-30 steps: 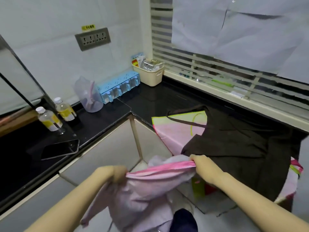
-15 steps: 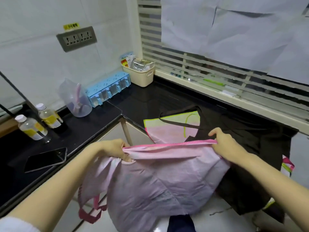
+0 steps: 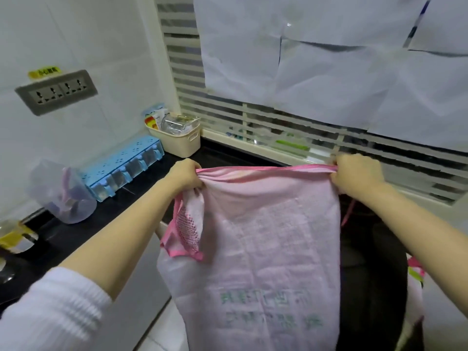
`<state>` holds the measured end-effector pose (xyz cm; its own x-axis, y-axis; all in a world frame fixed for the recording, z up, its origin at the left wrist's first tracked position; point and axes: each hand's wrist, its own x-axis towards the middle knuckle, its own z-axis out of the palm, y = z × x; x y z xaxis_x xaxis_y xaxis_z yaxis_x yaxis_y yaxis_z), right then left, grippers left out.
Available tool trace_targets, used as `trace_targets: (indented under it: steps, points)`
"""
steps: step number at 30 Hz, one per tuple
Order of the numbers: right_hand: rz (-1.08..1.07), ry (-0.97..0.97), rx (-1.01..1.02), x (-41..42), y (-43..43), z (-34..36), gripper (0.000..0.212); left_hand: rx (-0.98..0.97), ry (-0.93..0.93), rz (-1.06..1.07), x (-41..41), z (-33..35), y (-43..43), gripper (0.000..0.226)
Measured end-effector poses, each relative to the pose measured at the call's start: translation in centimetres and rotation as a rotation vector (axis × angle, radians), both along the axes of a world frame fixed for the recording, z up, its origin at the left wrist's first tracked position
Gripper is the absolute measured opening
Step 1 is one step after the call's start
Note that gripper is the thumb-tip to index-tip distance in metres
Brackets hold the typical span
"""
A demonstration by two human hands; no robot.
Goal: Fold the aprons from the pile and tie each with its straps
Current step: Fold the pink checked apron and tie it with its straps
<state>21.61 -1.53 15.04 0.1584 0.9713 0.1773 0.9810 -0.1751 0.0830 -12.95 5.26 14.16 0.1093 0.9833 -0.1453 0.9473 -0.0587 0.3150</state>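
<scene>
A pale pink apron (image 3: 263,244) with a darker pink trim and faint green print hangs spread out in front of me. My left hand (image 3: 186,174) grips its upper left corner and my right hand (image 3: 354,174) grips its upper right corner, stretching the top edge taut between them. A pink strap (image 3: 347,214) dangles below my right hand. Behind the pink apron, a dark apron (image 3: 367,262) lies on the counter, mostly hidden, with a strip of a pink and green apron (image 3: 415,272) showing at its right edge.
The black counter (image 3: 141,183) carries a blue multi-compartment box (image 3: 124,165), a cream basket (image 3: 177,138), a clear plastic jug (image 3: 63,196) and a bottle (image 3: 12,236) at the left. A window with blinds (image 3: 278,122) runs along the back.
Both hands have lifted the pink apron from low at the counter's edge to chest height and spread apart, so it now hangs open and covers most of the pile behind it.
</scene>
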Motion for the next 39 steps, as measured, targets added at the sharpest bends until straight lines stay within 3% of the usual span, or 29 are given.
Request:
trace_targets:
  steps: [2, 5, 8, 13, 15, 18, 21, 25, 29, 33, 39]
  points:
    - [-0.096, 0.279, -0.041, 1.0, 0.8, -1.2, 0.012, -0.012, -0.066, 0.014, 1.5, -0.4, 1.5, 0.009]
    - [-0.130, 0.678, 0.055, 2.5, 2.1, -2.3, 0.023, 0.051, -0.251, 0.055, 4.1, -1.5, 3.3, 0.018]
    - [-0.122, 0.879, 0.226, 3.3, 3.6, -2.4, 0.012, 0.163, -0.328, 0.045, 6.6, -2.4, 4.8, 0.027]
    - [0.118, 0.860, 0.205, 3.6, 7.4, -3.3, 0.023, 0.199, -0.216, -0.049, 9.4, -4.7, 7.0, 0.025]
    - [0.226, 0.826, 0.087, 3.0, 8.3, -4.4, 0.032, 0.145, -0.118, -0.102, 10.1, -6.3, 7.4, 0.037]
    - [0.264, 0.738, -0.131, 2.4, 8.8, -7.3, 0.050, 0.063, 0.224, -0.103, 11.6, -8.8, 5.9, 0.071]
    - [0.267, 0.668, -0.327, 1.9, 7.9, -10.1, 0.065, 0.069, 0.346, -0.281, 13.9, -12.1, 3.1, 0.076]
    - [0.094, 0.692, -0.291, 1.6, 4.0, -14.5, 0.063, -0.301, 0.269, -0.604, 16.1, -17.2, 0.2, 0.069]
    - [-0.249, 0.720, -0.268, 2.5, -1.4, -19.5, 0.064, -0.477, 0.303, -0.719, 17.0, -19.9, -0.7, 0.075]
    - [-0.461, 0.672, -0.383, 2.7, -5.8, -21.5, 0.071, -0.473, 0.399, -0.790, 16.9, -20.7, -1.0, 0.077]
    - [-0.428, 0.715, -0.579, 2.9, -8.7, -21.8, 0.027, -0.367, 0.438, -0.815, 17.3, -21.4, -1.2, 0.073]
